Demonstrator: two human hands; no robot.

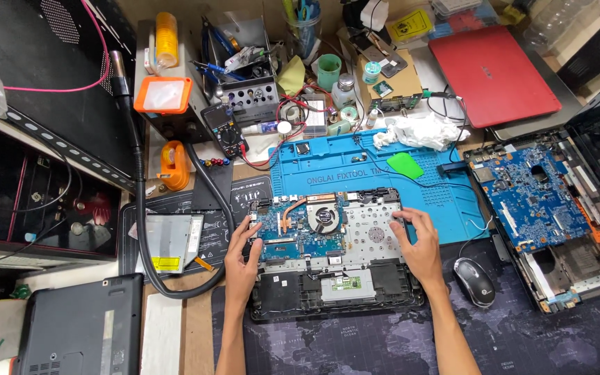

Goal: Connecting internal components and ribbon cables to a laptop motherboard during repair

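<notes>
Resting open-fingered, left hand [243,255] and right hand [419,244] touch one opened laptop [335,260].

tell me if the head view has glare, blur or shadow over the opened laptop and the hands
Head view: sharp and evenly lit on the opened laptop; left hand and right hand are crisp with only soft shadows; mild sheen on the red laptop; edges bow slightly.
</notes>
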